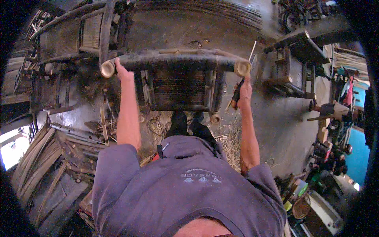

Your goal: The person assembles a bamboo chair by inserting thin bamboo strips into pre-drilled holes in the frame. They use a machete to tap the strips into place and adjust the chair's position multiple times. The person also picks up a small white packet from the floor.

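While the left hand (120,68) lies on the thick top rail of a dark bamboo chair (177,85), fingers resting over the round pole near its cut end, the right hand (244,91) is clenched around a dark-handled tool (238,91) just below the rail's other end. The one chair stands on the grey concrete floor (276,126) directly ahead of the person's two dark shoes (189,124). Its rail is a hollow cane with two pale open ends; its back panel is woven of fine slats. A second bamboo chair (71,37) stands upper left; split bamboo strips (37,158) lie bundled at the left.
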Motion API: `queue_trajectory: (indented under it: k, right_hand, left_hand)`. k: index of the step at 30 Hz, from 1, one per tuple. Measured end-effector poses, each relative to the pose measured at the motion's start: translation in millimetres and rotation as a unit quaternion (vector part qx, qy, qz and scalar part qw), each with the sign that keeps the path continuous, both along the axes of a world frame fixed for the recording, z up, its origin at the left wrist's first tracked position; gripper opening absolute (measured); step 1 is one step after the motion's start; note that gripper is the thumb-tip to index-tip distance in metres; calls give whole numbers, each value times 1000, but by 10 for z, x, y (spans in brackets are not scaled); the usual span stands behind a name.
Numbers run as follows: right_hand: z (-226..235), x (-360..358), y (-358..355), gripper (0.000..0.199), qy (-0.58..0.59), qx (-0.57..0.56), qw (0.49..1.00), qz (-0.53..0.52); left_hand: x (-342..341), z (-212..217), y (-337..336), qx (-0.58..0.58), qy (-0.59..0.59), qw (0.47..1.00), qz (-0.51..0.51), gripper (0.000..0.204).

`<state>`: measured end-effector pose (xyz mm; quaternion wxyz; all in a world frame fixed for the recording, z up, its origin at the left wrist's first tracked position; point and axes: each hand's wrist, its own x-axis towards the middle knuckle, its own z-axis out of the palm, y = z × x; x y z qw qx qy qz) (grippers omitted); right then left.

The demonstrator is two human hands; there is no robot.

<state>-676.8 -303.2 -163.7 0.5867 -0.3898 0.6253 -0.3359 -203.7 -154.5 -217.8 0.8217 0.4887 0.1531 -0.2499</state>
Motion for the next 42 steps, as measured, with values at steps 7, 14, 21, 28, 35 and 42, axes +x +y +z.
queue_trajectory:
  k: [7, 14, 21, 28, 35, 42]
  right_hand:
    - [-301, -199, 453, 67, 146, -54, 987, 34]
    - [-850, -585, 1278, 81, 266, 69, 958, 78]
    - [-672, -174, 1899, 85, 439, 53, 879, 180]
    - [-461, 1034, 1411, 76, 377, 123, 873, 285]
    - [-1239, 1447, 1082, 84, 305, 20, 849, 431]
    - [-1990, 2014, 662, 87, 328, -9, 778, 536]
  left_hand:
    - [1003, -601, -1317, 119, 65, 990, 24, 112]
    - [1897, -1295, -2355, 250, 88, 964, -13, 122]
    - [1508, -1015, -2638, 303, 91, 948, 19, 127]
    - [1561, -1159, -2688, 333, 39, 942, 6, 135]
    - [1176, -1204, -2039, 241, -180, 936, -184, 110]
    - [-337, -1943, 1532, 492, -370, 628, -477, 49]
